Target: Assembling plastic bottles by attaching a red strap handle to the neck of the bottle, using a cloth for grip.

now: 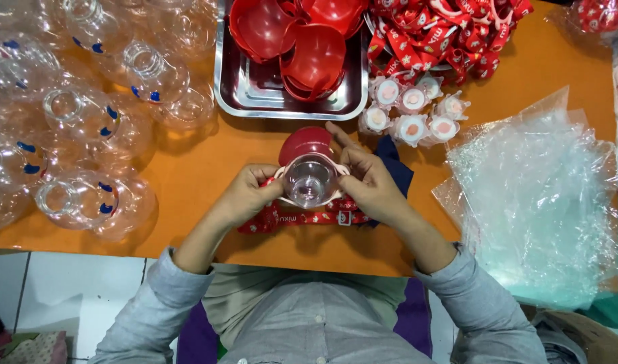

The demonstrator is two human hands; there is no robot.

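Observation:
My left hand (247, 194) and my right hand (371, 183) together hold a small clear plastic bottle (309, 179), seen from its open mouth, just above the orange table (187, 175). A red cap (306, 142) is hinged open behind the bottle, and my right index finger reaches up beside it. A red printed strap (302, 218) hangs from the bottle under my hands. A dark blue cloth (395, 170) lies under my right hand.
A steel tray (255, 94) of red caps (309, 47) stands at the back. Several small wrapped white-and-pink parts (410, 111) lie right of it below a pile of red straps (450, 34). Clear bottles (80, 121) crowd the left; clear bags (538, 195) lie at the right.

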